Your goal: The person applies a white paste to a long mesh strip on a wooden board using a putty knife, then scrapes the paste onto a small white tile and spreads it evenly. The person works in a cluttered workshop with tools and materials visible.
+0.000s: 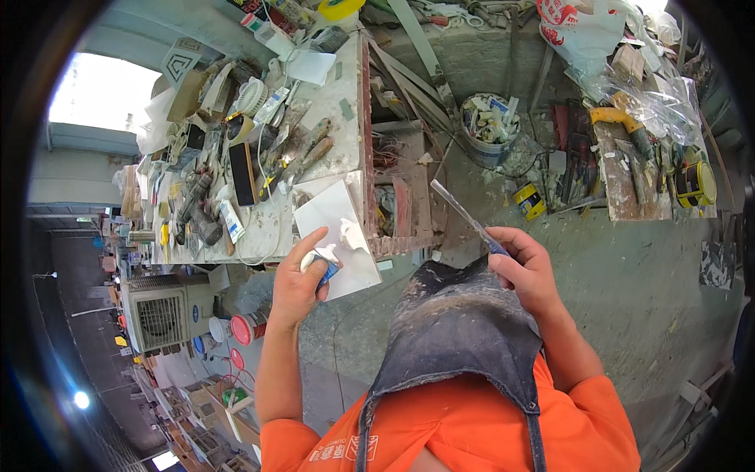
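My left hand (292, 289) is closed around a small blue-and-white tube (329, 271), with white paste at its top end. Just beneath it, a white square panel (360, 273) lies at the bench corner and juts past its edge. On that panel sits a dab of white paste (351, 234). My right hand (525, 266) grips the dark handle of a narrow flat metal blade, which looks like a putty knife (462, 212). Its blade points up and left, apart from the panel. The palm side of my left hand is mostly hidden.
Tools, tubes and a black rectangular block (242, 173) crowd the workbench (334, 149). Beyond its right edge stands a bucket (489, 149) of scraps. A yellow-and-black can (529, 201) rests on the floor. Another cluttered board (617, 177) bears a yellow-handled tool (617, 116).
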The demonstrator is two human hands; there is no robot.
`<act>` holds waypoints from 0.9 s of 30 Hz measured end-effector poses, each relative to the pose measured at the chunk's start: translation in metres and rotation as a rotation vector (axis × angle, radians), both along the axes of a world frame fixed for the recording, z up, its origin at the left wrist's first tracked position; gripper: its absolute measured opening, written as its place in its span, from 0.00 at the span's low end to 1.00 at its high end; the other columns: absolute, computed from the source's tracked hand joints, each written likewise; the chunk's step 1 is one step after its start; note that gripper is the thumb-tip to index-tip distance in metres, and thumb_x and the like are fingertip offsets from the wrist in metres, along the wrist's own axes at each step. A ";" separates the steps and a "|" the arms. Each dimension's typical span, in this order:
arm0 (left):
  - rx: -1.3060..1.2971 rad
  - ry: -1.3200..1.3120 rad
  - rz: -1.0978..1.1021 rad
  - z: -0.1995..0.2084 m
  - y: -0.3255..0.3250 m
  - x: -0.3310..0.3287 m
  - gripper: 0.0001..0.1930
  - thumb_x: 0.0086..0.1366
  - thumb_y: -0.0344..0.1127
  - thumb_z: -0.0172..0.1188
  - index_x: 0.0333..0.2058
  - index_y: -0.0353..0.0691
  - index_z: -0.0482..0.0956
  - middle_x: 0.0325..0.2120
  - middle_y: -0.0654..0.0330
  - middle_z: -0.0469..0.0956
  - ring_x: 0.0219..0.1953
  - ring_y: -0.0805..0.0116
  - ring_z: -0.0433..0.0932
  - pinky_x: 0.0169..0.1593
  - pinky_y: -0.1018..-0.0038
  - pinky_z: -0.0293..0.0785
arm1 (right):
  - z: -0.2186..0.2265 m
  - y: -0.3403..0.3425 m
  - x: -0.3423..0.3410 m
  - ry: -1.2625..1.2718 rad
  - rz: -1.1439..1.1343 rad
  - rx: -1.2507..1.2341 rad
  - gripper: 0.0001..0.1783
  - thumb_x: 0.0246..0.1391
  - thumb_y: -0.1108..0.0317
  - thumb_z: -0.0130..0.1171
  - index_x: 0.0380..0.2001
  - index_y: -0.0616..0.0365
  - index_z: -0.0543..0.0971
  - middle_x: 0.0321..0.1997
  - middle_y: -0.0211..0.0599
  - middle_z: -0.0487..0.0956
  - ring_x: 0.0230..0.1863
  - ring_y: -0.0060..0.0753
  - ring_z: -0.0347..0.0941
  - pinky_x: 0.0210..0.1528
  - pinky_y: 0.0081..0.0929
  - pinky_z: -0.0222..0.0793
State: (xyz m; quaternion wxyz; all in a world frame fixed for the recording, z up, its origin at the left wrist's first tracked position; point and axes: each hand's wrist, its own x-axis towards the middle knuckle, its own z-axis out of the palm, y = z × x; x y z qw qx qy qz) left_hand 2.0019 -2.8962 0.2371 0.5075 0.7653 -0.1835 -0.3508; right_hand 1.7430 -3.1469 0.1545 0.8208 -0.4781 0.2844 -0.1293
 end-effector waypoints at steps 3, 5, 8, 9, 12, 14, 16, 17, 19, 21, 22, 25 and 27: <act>-0.086 0.074 0.024 -0.015 0.010 0.004 0.14 0.70 0.33 0.61 0.53 0.40 0.77 0.31 0.55 0.82 0.16 0.77 0.69 0.19 0.81 0.62 | 0.001 0.002 0.002 0.007 -0.015 0.007 0.24 0.57 0.72 0.62 0.58 0.63 0.75 0.33 0.25 0.77 0.26 0.11 0.66 0.26 0.14 0.60; -0.135 0.111 0.055 -0.020 0.012 0.005 0.14 0.69 0.35 0.63 0.52 0.41 0.77 0.28 0.54 0.82 0.16 0.77 0.69 0.18 0.80 0.61 | 0.001 0.001 0.003 0.015 -0.002 0.012 0.24 0.57 0.72 0.62 0.58 0.62 0.76 0.34 0.25 0.77 0.26 0.12 0.66 0.26 0.14 0.60; -0.196 0.166 0.059 -0.023 0.011 0.006 0.13 0.69 0.36 0.64 0.49 0.41 0.78 0.27 0.53 0.81 0.15 0.75 0.70 0.17 0.80 0.60 | -0.001 -0.001 0.003 0.020 0.045 0.014 0.23 0.57 0.70 0.63 0.57 0.61 0.76 0.36 0.24 0.78 0.31 0.11 0.68 0.29 0.14 0.63; -0.207 0.190 0.062 -0.025 0.011 0.007 0.12 0.69 0.36 0.63 0.49 0.41 0.78 0.27 0.53 0.81 0.15 0.75 0.70 0.17 0.80 0.60 | -0.001 -0.001 0.005 0.018 0.047 0.012 0.23 0.57 0.70 0.63 0.57 0.61 0.76 0.36 0.24 0.78 0.31 0.11 0.68 0.30 0.14 0.64; -0.225 0.243 0.075 -0.028 0.011 0.008 0.11 0.69 0.34 0.63 0.48 0.41 0.77 0.27 0.53 0.81 0.14 0.74 0.70 0.16 0.80 0.60 | 0.000 0.001 0.010 0.011 0.053 0.007 0.24 0.57 0.71 0.63 0.57 0.61 0.76 0.35 0.25 0.78 0.28 0.11 0.67 0.28 0.14 0.62; -0.219 0.254 0.090 -0.029 0.011 0.009 0.10 0.69 0.33 0.62 0.48 0.42 0.77 0.27 0.52 0.81 0.14 0.74 0.70 0.16 0.80 0.60 | -0.001 0.001 0.012 0.005 0.071 0.005 0.24 0.57 0.71 0.63 0.58 0.60 0.76 0.35 0.25 0.78 0.28 0.11 0.67 0.29 0.14 0.63; -0.221 0.265 0.093 -0.029 0.012 0.011 0.10 0.70 0.33 0.62 0.48 0.42 0.77 0.27 0.52 0.81 0.14 0.74 0.70 0.16 0.80 0.60 | -0.002 0.001 0.014 -0.002 0.106 0.002 0.23 0.58 0.70 0.63 0.57 0.60 0.76 0.36 0.24 0.78 0.31 0.12 0.68 0.31 0.15 0.64; -0.222 0.270 0.094 -0.030 0.013 0.012 0.10 0.70 0.32 0.61 0.48 0.42 0.76 0.27 0.52 0.81 0.14 0.74 0.70 0.16 0.80 0.60 | -0.003 0.001 0.015 -0.006 0.112 -0.003 0.23 0.59 0.69 0.63 0.57 0.60 0.76 0.36 0.24 0.78 0.31 0.12 0.68 0.31 0.15 0.64; -0.224 0.279 0.098 -0.029 0.011 0.012 0.10 0.70 0.32 0.61 0.48 0.42 0.76 0.27 0.52 0.81 0.14 0.74 0.70 0.16 0.79 0.61 | -0.004 0.003 0.019 -0.015 0.127 -0.014 0.23 0.59 0.69 0.62 0.58 0.60 0.76 0.36 0.25 0.78 0.31 0.12 0.69 0.31 0.16 0.65; -0.216 0.279 0.099 -0.029 0.011 0.012 0.09 0.70 0.32 0.60 0.48 0.42 0.76 0.27 0.52 0.80 0.14 0.73 0.70 0.16 0.79 0.61 | -0.002 0.002 0.021 -0.005 0.186 0.014 0.22 0.61 0.68 0.61 0.58 0.60 0.76 0.35 0.26 0.79 0.30 0.13 0.69 0.30 0.16 0.66; -0.207 0.274 0.098 -0.029 0.011 0.013 0.08 0.71 0.32 0.59 0.47 0.42 0.75 0.27 0.51 0.80 0.13 0.72 0.70 0.16 0.78 0.62 | -0.001 0.002 0.023 -0.001 0.215 0.029 0.22 0.61 0.68 0.60 0.58 0.60 0.76 0.35 0.26 0.79 0.29 0.14 0.70 0.30 0.17 0.66; -0.199 0.276 0.102 -0.029 0.012 0.014 0.08 0.71 0.31 0.57 0.47 0.42 0.74 0.27 0.50 0.79 0.13 0.72 0.70 0.16 0.77 0.63 | 0.007 0.005 0.032 -0.005 0.308 0.117 0.21 0.64 0.67 0.58 0.58 0.61 0.76 0.34 0.28 0.80 0.27 0.15 0.70 0.29 0.18 0.67; -0.205 0.290 0.109 -0.028 0.011 0.013 0.08 0.71 0.31 0.58 0.47 0.42 0.75 0.27 0.51 0.80 0.13 0.72 0.70 0.16 0.77 0.63 | 0.009 0.008 0.039 -0.011 0.350 0.154 0.20 0.65 0.66 0.56 0.57 0.62 0.76 0.35 0.29 0.81 0.26 0.15 0.71 0.29 0.18 0.68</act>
